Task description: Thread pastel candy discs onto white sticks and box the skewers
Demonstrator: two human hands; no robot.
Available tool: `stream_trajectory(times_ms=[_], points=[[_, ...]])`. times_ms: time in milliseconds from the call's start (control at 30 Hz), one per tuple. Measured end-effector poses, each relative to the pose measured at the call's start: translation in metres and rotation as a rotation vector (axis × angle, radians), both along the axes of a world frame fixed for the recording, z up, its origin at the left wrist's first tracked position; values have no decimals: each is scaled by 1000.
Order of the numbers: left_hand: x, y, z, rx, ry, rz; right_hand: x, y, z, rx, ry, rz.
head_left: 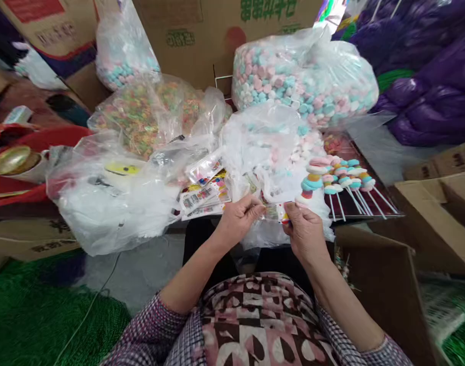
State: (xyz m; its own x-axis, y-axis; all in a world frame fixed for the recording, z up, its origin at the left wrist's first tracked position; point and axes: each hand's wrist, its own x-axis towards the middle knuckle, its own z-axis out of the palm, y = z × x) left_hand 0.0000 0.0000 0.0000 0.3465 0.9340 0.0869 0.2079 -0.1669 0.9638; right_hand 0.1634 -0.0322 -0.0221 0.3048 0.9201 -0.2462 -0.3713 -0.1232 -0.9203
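My right hand (304,229) is closed at the lower end of a marshmallow skewer (312,181), stacked in pink, blue, orange and white. A small printed plastic wrapper (282,213) shows at its thumb and stretches toward my left hand (238,221). The left thumb and fingertips are pinched together at the wrapper's other end; the exact grip there is partly hidden. Behind both hands an opened white plastic bag (263,132) holds loose marshmallows. More marshmallow skewers (349,175) lie to the right, white sticks pointing toward me. Printed packets (205,195) are piled left of my left hand.
A large bag of pastel marshmallows (270,76) stands behind, with a bag of orange-green candies (141,117) to its left. A white plastic bag (114,203) hangs over the table's front edge. A cup (19,163) sits at far left. Open cardboard boxes (381,284) stand at right.
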Motion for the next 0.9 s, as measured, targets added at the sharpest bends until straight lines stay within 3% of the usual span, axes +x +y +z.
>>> stream_trajectory(times_ms=[100,233,500,733,900], points=[[-2,3,-1,-27,-16,63,5,-1,7,29,27,60],[-6,8,-4,62,-64,77,11,-4,15,37,65,137],[-9,16,-12,547,-41,-23,23,-8,21,-67,51,242],[-3,11,-7,888,131,-42,28,-10,19,-192,-8,526],[-1,7,-10,911,109,-23,13,-13,9,-195,-23,415]])
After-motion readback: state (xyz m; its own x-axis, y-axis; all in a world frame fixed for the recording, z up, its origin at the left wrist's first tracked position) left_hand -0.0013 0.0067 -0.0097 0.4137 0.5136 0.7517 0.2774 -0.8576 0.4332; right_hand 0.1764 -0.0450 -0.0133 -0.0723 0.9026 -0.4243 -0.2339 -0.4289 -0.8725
